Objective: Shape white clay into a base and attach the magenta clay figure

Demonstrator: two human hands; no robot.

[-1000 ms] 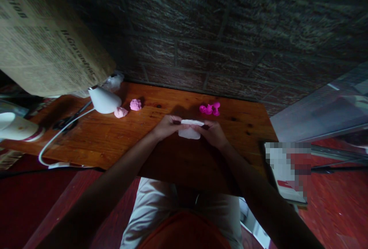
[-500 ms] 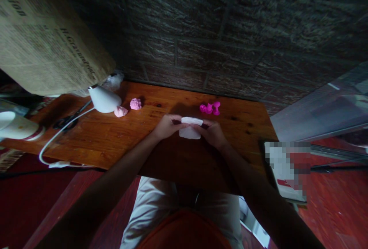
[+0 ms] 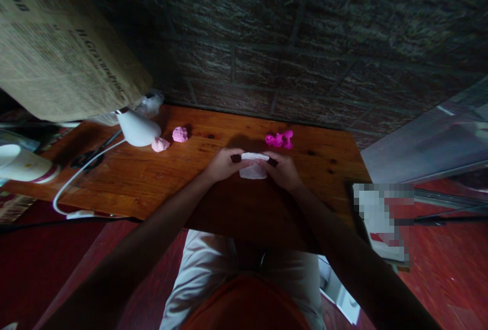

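A flat, pale white piece of what looks like modelling clay is stretched between my two hands above the wooden table. Its far edge looks thicker, like a rolled or folded lip. My left hand pinches the left side, thumb on the near face and fingers behind. On the right side my right hand grips it in the same way. Just beyond my right hand lies a bright magenta moulded piece with several lobes. Farther left rest a pink crumpled lump and a paler pink lump.
A lamp with a white base and newsprint shade stands at left, its white cord crossing the table. Dark scissors and a paper cup are beside it. A brick-patterned wall rises behind.
The far edge of the white piece has tipped or folded toward me, so less of its upper part shows. Both hands keep hold of it. The view has shifted slightly.
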